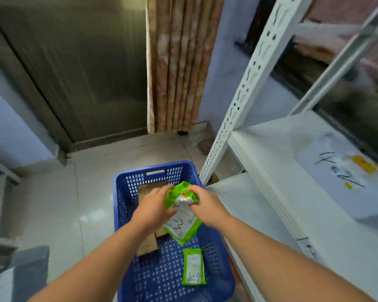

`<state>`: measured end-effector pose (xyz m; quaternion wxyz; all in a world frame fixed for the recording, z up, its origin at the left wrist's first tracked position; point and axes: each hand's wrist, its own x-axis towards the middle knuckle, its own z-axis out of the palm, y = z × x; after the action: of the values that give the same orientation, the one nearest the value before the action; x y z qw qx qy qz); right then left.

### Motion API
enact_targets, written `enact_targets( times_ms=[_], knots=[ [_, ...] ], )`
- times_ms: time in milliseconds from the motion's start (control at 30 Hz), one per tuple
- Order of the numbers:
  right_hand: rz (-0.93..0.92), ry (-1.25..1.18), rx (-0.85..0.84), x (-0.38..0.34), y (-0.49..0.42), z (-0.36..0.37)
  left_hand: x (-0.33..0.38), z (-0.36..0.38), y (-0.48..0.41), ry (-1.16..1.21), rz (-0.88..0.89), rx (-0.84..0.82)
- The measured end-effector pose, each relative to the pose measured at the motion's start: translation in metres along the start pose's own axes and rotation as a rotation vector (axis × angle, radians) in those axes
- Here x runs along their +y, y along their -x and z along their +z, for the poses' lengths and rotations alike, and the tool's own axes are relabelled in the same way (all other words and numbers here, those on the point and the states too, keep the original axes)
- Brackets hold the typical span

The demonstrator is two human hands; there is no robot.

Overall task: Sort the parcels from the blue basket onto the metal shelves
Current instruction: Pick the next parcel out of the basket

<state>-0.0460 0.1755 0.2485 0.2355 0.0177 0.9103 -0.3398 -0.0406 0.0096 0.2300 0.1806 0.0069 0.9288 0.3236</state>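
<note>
A blue basket stands on the floor below me. Above it both hands hold a green and white pouch with handwritten numbers on it. My left hand grips its upper left edge, and my right hand pinches its top right corner. Inside the basket lie a smaller green packet marked 3-4 and brown cardboard parcels, partly hidden under my left arm. The white metal shelves rise at the right.
A white parcel with handwritten numbers lies on the shelf at the right. A perforated shelf post stands just beside the basket. A curtain and a dark door are behind. Tiled floor spreads to the left.
</note>
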Motion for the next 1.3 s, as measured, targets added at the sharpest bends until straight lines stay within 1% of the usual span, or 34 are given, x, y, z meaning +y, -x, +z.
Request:
enact_targets(
  times_ms=[167, 300, 467, 533, 633, 767, 900, 1067, 1200, 1300],
  knots=[
    [-0.014, 0.082, 0.08, -0.048, 0.076, -0.054, 0.074, -0.061, 0.044, -0.239, 0.316, 0.1],
    [-0.011, 0.143, 0.169, -0.071, 0.133, -0.096, 0.132, -0.095, 0.079, -0.456, 0.529, 0.118],
    [0.013, 0.239, 0.308, -0.076, 0.211, -0.157, 0.206, -0.11, 0.11, -0.576, 0.652, 0.081],
    [0.035, 0.282, 0.36, -0.071, 0.243, -0.183, 0.241, -0.111, 0.124, -0.606, 0.737, 0.083],
    [0.088, 0.272, 0.451, -0.059, 0.292, -0.221, 0.299, -0.111, 0.147, -0.603, 0.861, 0.076],
    [0.127, 0.237, 0.581, -0.028, 0.358, -0.264, 0.377, -0.104, 0.183, -0.54, 0.94, -0.006],
    [0.196, 0.182, 0.666, 0.015, 0.428, -0.285, 0.438, -0.076, 0.235, -0.506, 1.017, -0.017],
    [0.273, 0.118, 0.706, 0.063, 0.51, -0.292, 0.482, -0.033, 0.293, -0.511, 1.053, 0.023],
    [0.268, 0.019, 0.76, 0.087, 0.554, -0.293, 0.504, -0.005, 0.332, -0.464, 1.056, -0.034],
    [0.277, -0.079, 0.825, 0.092, 0.588, -0.289, 0.517, 0.004, 0.359, -0.378, 1.098, -0.09]
  ],
)
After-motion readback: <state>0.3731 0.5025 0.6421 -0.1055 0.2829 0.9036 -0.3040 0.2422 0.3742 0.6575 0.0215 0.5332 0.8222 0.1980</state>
